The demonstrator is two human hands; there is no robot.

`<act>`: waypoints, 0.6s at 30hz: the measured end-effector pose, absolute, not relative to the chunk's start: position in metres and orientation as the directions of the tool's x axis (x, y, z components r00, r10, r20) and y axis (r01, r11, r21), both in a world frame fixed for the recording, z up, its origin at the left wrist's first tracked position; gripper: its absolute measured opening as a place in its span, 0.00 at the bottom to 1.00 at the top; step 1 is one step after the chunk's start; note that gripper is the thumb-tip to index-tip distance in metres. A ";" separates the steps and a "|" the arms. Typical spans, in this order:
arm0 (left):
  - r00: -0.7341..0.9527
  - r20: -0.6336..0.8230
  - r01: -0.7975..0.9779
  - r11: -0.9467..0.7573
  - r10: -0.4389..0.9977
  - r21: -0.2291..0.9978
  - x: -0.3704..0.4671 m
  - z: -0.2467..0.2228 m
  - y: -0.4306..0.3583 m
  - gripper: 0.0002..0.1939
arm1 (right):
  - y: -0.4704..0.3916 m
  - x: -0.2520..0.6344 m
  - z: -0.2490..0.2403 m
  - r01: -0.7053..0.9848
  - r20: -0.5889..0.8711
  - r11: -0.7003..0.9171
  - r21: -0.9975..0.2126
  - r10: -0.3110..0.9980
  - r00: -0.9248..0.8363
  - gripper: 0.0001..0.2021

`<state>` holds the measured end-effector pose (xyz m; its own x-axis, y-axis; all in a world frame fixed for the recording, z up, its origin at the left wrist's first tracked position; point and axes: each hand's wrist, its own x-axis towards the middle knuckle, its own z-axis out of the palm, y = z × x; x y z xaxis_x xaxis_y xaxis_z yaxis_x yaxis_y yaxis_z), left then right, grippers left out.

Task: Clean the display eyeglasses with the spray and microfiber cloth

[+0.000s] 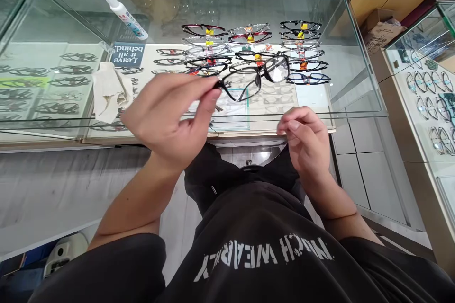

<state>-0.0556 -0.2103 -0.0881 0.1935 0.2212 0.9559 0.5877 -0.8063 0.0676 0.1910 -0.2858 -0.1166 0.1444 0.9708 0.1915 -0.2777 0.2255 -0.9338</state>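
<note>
Your left hand has its grip narrow, thumb and index finger pinching one end of black-framed glasses. The glasses hang in the air above the glass counter, lenses angled, the other end free. Your right hand is apart from them, near the counter's front edge, thumb drawn in against curled fingers.

Directly behind the held pair, columns of eyeglasses with yellow, red and orange tags crowd the view; the held frame overlaps several, so their outlines run together. Your left hand hides part of the display. Just beside it, to the left, a crumpled off-white cloth lies on the counter, with a blue sign beyond, its words upside down to you. Farther back on the left is a slim white tube, lying slantwise.

More frames line the case at far left. Across a gap on the right stands a second display case, a cardboard box behind it.
</note>
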 end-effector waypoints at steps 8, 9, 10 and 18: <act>0.034 0.911 0.424 -0.831 0.411 0.359 -0.067 -0.090 -0.207 0.15 | -0.253 0.219 -0.117 0.188 0.456 0.426 -0.885 0.873 0.173 0.15; 0.033 0.902 0.397 -0.834 0.430 0.383 -0.066 -0.090 -0.207 0.14 | -0.250 0.220 -0.115 0.223 0.480 0.443 -0.869 0.863 0.156 0.14; 0.029 0.895 0.373 -0.836 0.444 0.403 -0.065 -0.090 -0.206 0.14 | -0.246 0.221 -0.113 0.248 0.505 0.463 -0.851 0.851 0.146 0.13; -0.025 0.909 0.319 -0.858 0.417 0.402 -0.055 -0.058 -0.175 0.14 | -0.194 0.220 -0.077 0.224 0.647 0.617 -0.755 0.757 0.096 0.14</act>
<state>-0.0545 -0.1745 -0.0583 -0.0245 0.4166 0.9088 0.3186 -0.8584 0.4021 0.2202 -0.1936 -0.0765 0.0956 0.7566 0.6469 0.2237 0.6169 -0.7546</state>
